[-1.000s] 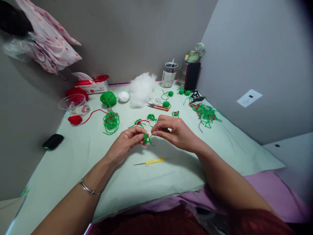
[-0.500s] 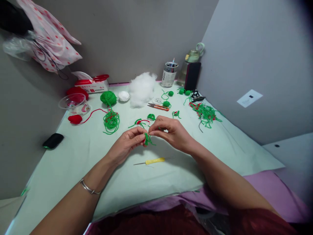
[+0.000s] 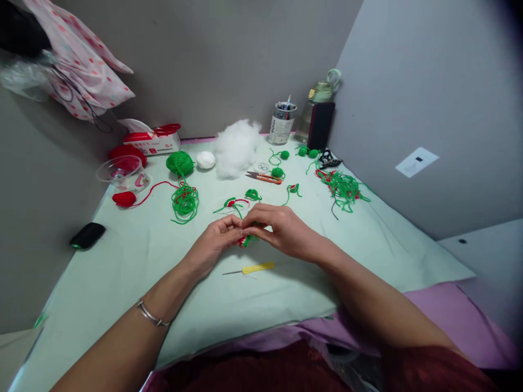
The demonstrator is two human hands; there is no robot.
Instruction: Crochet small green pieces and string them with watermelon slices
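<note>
- Yarn piece (image 3: 243,241), red & green: ctr of frame, off the tabletop at the L hand's fingertips; lower edge exposed, remainder covered by fingers.
- Purple cloth (image 3: 453,316): lower rt of frame, below the edge of the pale green tablecloth (image 3: 368,256).
- Silver bracelet (image 3: 153,314): lower l. of frame, on L wrist.
- Yellow-handled tool (image 3: 258,268): below ctr, lying on tablecloth, thin metal shaft at each end; touched by neither hand.
- L hand (image 3: 214,239): thumb & fingers pinching the yarn piece.
- R hand (image 3: 281,228): thumb & fingers bent toward the L fingertips, meeting them at the piece; can't tell what, if anything, they pinch (tips hidden).
- Black case (image 3: 87,236): l. edge of tablecloth.
- Beyond the hands, ctr: red/green scrap w/ loose strands (image 3: 231,204); green ring-like scrap (image 3: 253,195); to rt, small scrap w/ tail (image 3: 293,189).
- Green yarn coil (image 3: 184,202), l. of ctr; red yarn ball (image 3: 124,199) farther l.; green/red yarn tangle (image 3: 343,188), rt of ctr.
- Orange-handled snips (image 3: 272,179): above ctr, just beside a small green ball (image 3: 277,173).
- Black hair clip (image 3: 329,159): upper rt, at the far side of the tangle.
- Green yarn ball (image 3: 180,163), white ball (image 3: 205,160) & white fluff (image 3: 237,147): row across upper ctr.
- Rear: tissue box (image 3: 157,146), upper l.; pen can (image 3: 281,128), upper ctr-rt; dark phone (image 3: 321,125) upright in front of bottle (image 3: 321,92), upper rt.
</note>
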